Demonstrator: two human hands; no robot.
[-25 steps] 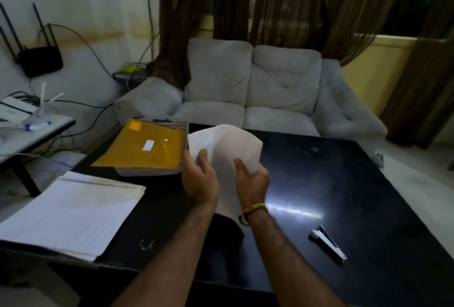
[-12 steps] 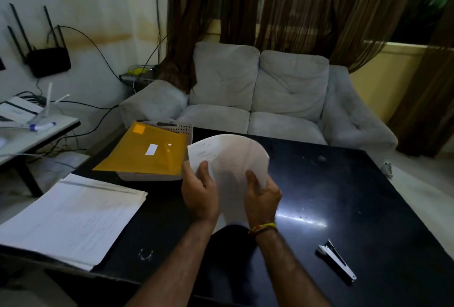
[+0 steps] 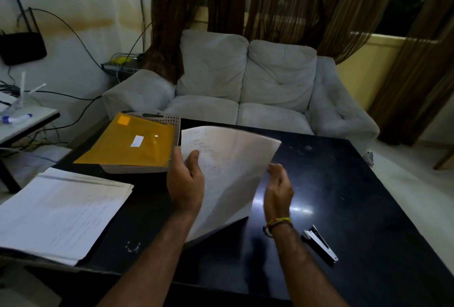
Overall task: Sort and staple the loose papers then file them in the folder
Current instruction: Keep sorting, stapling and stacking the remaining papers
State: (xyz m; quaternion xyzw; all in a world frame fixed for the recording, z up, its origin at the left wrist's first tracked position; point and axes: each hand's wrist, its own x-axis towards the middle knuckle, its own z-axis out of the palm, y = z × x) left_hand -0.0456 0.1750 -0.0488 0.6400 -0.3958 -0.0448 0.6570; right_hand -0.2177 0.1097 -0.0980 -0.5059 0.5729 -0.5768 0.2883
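**Sorting step, sheets in hand**

Sorting under way, by the look of it. Left hand [image 3: 185, 181] clamped on the left edge of thin, curling paper sheets [image 3: 228, 171], thumb over the top; right hand [image 3: 278, 188] at the right edge, fingers curled there, contact too blurred to call. Next, probably: squaring the edges, then reaching for the slim metal stapler [image 3: 319, 243], lying right of the right-hand grip on the glossy black surface [image 3: 356, 184]. Stiff yellow folder [image 3: 130, 144] up-left of the left hand, on a perforated tray [image 3: 172, 122]; flat white stack [image 3: 59, 211] far left.
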